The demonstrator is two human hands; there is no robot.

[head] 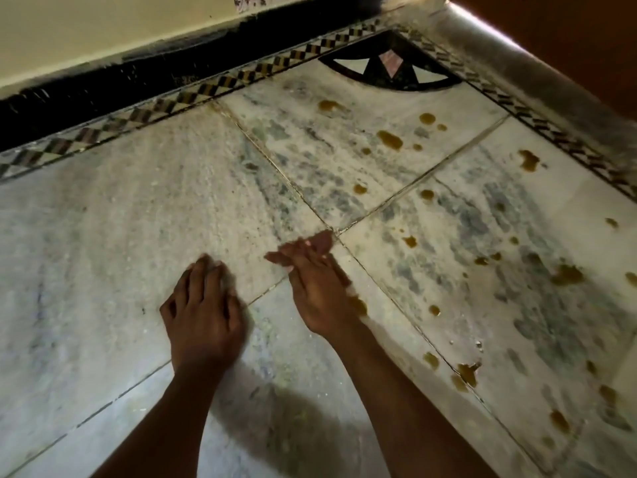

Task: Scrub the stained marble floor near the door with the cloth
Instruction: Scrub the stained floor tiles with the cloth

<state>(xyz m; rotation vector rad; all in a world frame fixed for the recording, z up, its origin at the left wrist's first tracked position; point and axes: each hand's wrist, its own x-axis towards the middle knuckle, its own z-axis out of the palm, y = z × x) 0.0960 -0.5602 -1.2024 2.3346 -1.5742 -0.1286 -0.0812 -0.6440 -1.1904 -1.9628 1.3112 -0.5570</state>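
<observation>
The marble floor [120, 236] is grey-white with dark veins and thin joints between slabs. Several brown stains [389, 139] dot the slabs to the right and toward the far corner. My left hand [203, 312] lies palm down over the floor, its fingers loosely bent and holding nothing. My right hand [310, 281] is stretched forward with straight fingers, blurred, its fingertips close to where the slab joints cross. A brown stain shows just at its right edge. No cloth is in view.
A checkered inlay border [206, 88] runs along a black skirting [103, 88] and cream wall at the back. A dark fan-shaped inlay [389, 67] marks the far corner. A stone threshold [517, 70] and reddish-brown door [568, 39] close the right side.
</observation>
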